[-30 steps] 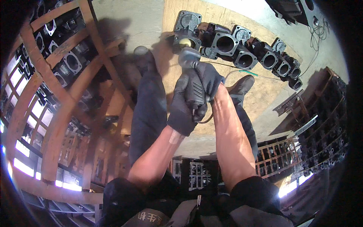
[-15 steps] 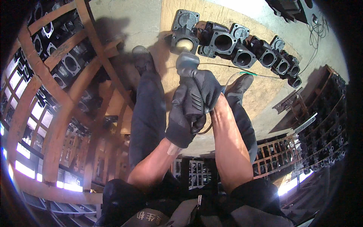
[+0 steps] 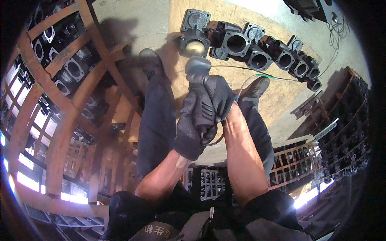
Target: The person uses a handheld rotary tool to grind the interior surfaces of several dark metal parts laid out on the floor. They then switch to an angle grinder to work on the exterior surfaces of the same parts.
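Observation:
Both my hands wear black gloves and grip an angle grinder [image 3: 204, 107], with a dark vented body and a rounded grey head. My left hand [image 3: 189, 138] is closed round its rear end, by the cord. Further forward, my right hand [image 3: 220, 95] wraps the body just behind the head. Beyond the head, a pale cream disc [image 3: 196, 47] shows against the square flange of a black metal casting [image 3: 196, 21]. Whether the disc touches the flange, I cannot tell. The casting stands at the left end of a row of similar castings [image 3: 237, 43].
The castings stand on a tan board [image 3: 277, 96] between and beyond my feet. A thin cable [image 3: 237, 67] with a green section crosses it. Brown metal racks [image 3: 60, 92] full of castings rise at my left; more racked castings [image 3: 341, 140] stand at the right. Loose black wire [image 3: 339, 34] lies at far right.
The grinder and both hands have shifted very slightly left, along with small movement of the whole view. My grip on the grinder is the same.

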